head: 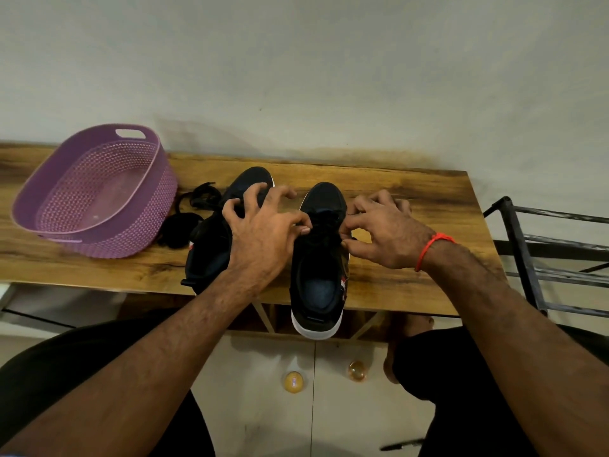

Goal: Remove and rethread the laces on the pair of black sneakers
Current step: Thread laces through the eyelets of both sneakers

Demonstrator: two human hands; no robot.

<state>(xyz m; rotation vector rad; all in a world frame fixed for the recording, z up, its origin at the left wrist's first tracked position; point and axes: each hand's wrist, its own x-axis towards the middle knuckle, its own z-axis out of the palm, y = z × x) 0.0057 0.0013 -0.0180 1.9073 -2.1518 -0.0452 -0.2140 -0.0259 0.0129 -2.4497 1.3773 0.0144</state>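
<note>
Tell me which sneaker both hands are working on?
The right-hand sneaker, its heel overhanging the table edge; the other sneaker sits beside the loose lace.

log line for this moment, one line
stage: lacing right sneaker | left hand: pinches lace at eyelets | right hand: pinches lace | loose lace: on table beside basket

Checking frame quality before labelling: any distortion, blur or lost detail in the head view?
Head view: wide-angle bend curves the table edge; right sneaker laces vanish into black, so both hands' pinches are hard to read; wall evenly lit, soft smear above the table.
</note>
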